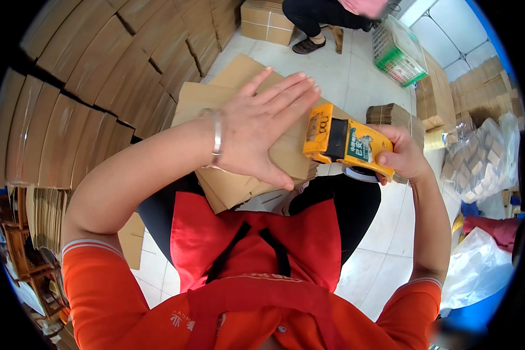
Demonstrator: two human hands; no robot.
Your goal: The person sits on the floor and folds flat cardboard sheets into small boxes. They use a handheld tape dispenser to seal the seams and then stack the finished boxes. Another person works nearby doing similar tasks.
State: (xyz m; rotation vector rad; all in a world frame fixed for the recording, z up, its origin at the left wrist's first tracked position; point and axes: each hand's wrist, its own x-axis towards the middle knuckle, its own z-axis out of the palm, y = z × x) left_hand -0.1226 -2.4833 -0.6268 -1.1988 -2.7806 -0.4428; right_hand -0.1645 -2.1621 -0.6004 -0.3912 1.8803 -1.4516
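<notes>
My left hand [262, 125] lies flat with its fingers spread on top of a brown cardboard piece [195, 108], which rests on a stack of flattened cardboard in front of my knees. A bangle circles that wrist. In my right hand [405, 153] is a yellow tape dispenser [361, 143] with a green label and a dark middle section. The dispenser's front end is over the right edge of the cardboard; whether it touches cannot be told. My right fingers wrap its rear end, partly hidden behind it.
Stacked brown cartons [99, 76] form a wall at the left. Beyond the stack sits another person [321, 23] near a strapped carton bundle [266, 23]. A green and white plastic crate [398, 52] stands at the far right. Clear bags of small pieces [481, 157] lie at the right.
</notes>
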